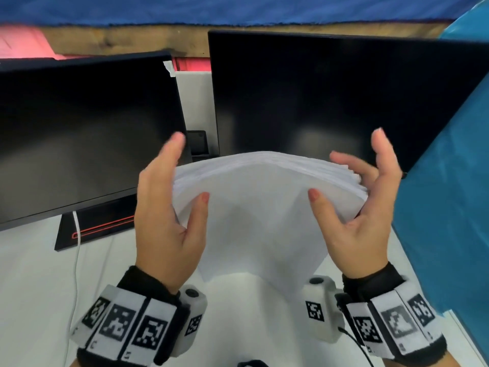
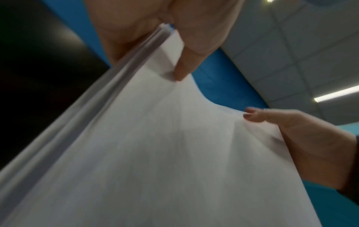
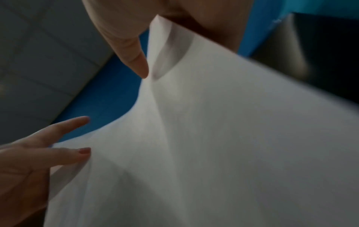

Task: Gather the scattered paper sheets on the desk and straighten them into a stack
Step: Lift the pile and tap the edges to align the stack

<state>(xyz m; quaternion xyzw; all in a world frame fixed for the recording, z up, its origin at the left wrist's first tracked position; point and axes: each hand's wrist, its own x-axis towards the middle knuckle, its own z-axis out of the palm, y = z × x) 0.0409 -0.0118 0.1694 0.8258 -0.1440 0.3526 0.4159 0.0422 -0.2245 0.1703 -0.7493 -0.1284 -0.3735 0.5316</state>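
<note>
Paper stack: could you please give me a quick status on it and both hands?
Left hand and right hand each pinch a side. Paper stack held upright, sheets gathered, top edges fanned. Nothing in the way.

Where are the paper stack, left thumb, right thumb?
paper stack (image 1: 259, 207), head view, front sheet's face.
left thumb (image 1: 198, 213), head view, middle of the thumb pressing the sheet.
right thumb (image 1: 321, 207), head view, middle of the thumb.
</note>
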